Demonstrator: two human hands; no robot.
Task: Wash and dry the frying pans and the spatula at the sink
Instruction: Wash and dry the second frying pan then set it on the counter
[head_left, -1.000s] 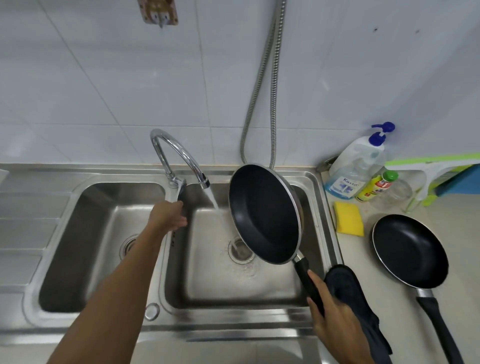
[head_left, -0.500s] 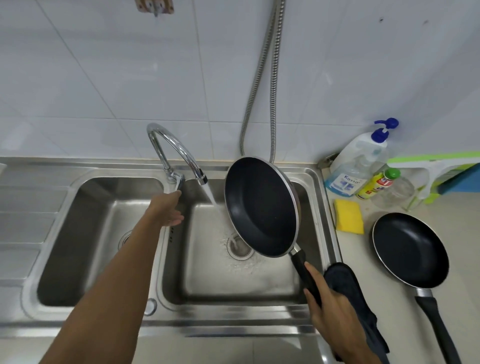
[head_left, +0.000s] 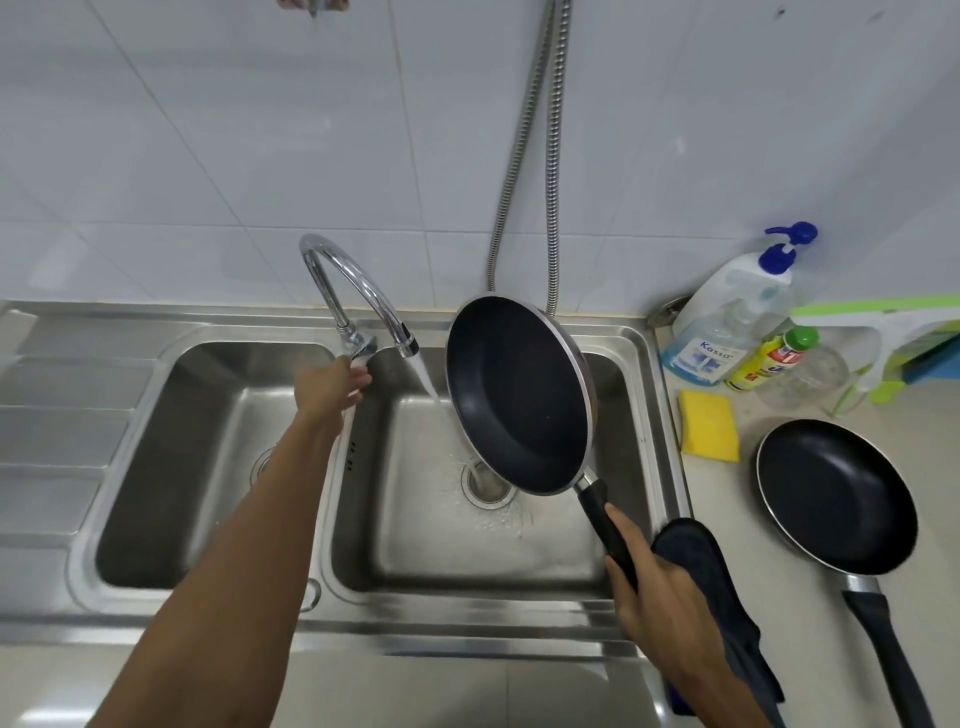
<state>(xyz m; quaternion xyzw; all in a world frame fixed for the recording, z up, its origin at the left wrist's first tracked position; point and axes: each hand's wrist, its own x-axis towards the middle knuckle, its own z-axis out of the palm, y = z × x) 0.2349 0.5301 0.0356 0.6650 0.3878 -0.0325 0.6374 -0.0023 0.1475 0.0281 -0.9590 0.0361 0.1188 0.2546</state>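
You hold a black frying pan (head_left: 519, 395) tilted on edge over the right basin of the sink (head_left: 467, 618), your right hand (head_left: 660, 608) wrapped round its handle near the basin's front right corner. Water (head_left: 431, 384) from the tap (head_left: 358, 291) slants past the pan's left rim. Your left hand (head_left: 332, 389) curls its fingers on the tap lever (head_left: 363, 349). A dark cloth (head_left: 711, 587) drapes the sink's right edge; a second pan (head_left: 836, 499) lies on the worktop (head_left: 805, 623), a yellow sponge (head_left: 709, 426) behind it.
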